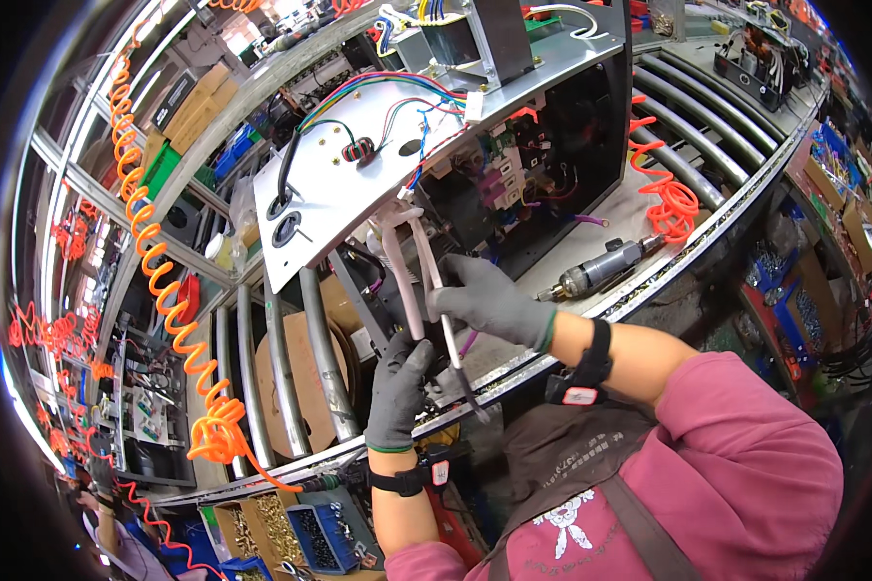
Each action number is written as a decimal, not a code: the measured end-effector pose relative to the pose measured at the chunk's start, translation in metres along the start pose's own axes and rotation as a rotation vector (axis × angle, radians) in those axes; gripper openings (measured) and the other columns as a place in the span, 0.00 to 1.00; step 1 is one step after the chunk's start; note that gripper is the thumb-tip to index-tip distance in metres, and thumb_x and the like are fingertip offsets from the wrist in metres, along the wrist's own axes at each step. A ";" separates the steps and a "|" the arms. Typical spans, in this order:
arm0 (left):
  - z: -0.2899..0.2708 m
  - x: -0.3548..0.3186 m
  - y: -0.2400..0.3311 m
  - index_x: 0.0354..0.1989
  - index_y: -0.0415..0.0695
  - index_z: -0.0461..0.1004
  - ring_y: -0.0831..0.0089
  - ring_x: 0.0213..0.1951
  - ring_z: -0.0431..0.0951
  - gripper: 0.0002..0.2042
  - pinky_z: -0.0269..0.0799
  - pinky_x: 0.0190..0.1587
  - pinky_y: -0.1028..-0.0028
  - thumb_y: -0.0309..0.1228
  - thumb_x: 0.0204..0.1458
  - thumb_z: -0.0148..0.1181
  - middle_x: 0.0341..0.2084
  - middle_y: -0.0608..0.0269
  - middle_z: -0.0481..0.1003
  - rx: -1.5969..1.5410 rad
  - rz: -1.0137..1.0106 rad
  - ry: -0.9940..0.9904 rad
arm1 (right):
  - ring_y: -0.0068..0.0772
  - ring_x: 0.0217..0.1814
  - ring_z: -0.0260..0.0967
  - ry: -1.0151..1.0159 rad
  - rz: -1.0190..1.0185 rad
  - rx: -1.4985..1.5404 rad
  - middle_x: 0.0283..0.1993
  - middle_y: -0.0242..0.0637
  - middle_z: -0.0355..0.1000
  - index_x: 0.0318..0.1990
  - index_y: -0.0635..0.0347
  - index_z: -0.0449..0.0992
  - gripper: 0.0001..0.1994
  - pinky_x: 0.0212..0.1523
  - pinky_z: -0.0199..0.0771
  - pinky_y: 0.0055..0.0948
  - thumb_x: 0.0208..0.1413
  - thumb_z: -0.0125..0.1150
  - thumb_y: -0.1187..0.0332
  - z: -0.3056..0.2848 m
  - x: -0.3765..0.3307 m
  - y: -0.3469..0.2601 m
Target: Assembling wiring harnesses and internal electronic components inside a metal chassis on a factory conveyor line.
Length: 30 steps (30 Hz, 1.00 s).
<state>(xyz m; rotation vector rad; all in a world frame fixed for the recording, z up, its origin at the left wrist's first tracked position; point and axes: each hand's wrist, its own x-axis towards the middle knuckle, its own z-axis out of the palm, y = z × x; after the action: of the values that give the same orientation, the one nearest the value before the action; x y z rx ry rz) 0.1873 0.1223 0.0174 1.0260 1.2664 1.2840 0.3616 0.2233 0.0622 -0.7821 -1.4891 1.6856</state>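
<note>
Grey gloves cover both of my hands. Two pale pinkish sleeved cables (pixel 398 266) hang from beneath the edge of a silver metal panel (pixel 310 205), part of an opened electrical chassis. My left hand (pixel 397 392) is closed with its fingertips at the lower end of the left cable. Higher up and to the right, my right hand (pixel 494 300) has its thumb and fingers closed around the other cable, whose dark end dangles below. Coloured wires (pixel 397 79) and a ring-shaped coil (pixel 359 150) sit on the panel. Circuit parts (pixel 502 179) show inside the dark housing.
A pneumatic screwdriver (pixel 596 271) with an orange coiled hose (pixel 676 208) lies right of the chassis. Metal rollers (pixel 322 358) run under the work. Another orange coiled hose (pixel 165 290) hangs at left. Bins of screws (pixel 276 528) stand below; a person (pixel 116 528) is at lower left.
</note>
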 end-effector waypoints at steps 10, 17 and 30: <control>0.044 -0.013 -0.007 0.55 0.41 0.70 0.51 0.44 0.76 0.22 0.74 0.45 0.61 0.29 0.50 0.61 0.51 0.45 0.72 1.185 0.829 0.544 | 0.11 0.13 0.57 -0.259 0.275 0.409 0.19 0.21 0.63 0.31 0.53 0.71 0.14 0.11 0.51 0.14 0.58 0.52 0.53 -0.057 0.011 -0.085; 0.068 0.016 0.009 0.58 0.43 0.66 0.46 0.42 0.78 0.25 0.76 0.41 0.56 0.38 0.53 0.58 0.48 0.42 0.72 1.158 0.163 0.407 | 0.15 0.21 0.67 -0.316 0.016 0.306 0.30 0.30 0.75 0.45 0.59 0.76 0.15 0.18 0.64 0.17 0.60 0.52 0.59 -0.055 -0.003 -0.041; 0.055 0.033 0.028 0.44 0.36 0.75 0.68 0.36 0.78 0.13 0.72 0.39 0.69 0.33 0.55 0.60 0.32 0.58 0.77 0.601 0.188 0.298 | 0.23 0.48 0.73 -0.273 0.156 -0.046 0.47 0.38 0.74 0.59 0.63 0.67 0.26 0.43 0.74 0.26 0.62 0.56 0.53 -0.053 -0.021 0.058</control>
<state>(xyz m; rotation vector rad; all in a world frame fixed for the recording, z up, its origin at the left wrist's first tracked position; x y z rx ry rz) 0.2353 0.1635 0.0473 1.4350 1.8898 1.2543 0.4097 0.2308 -0.0031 -0.7303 -1.6928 1.9438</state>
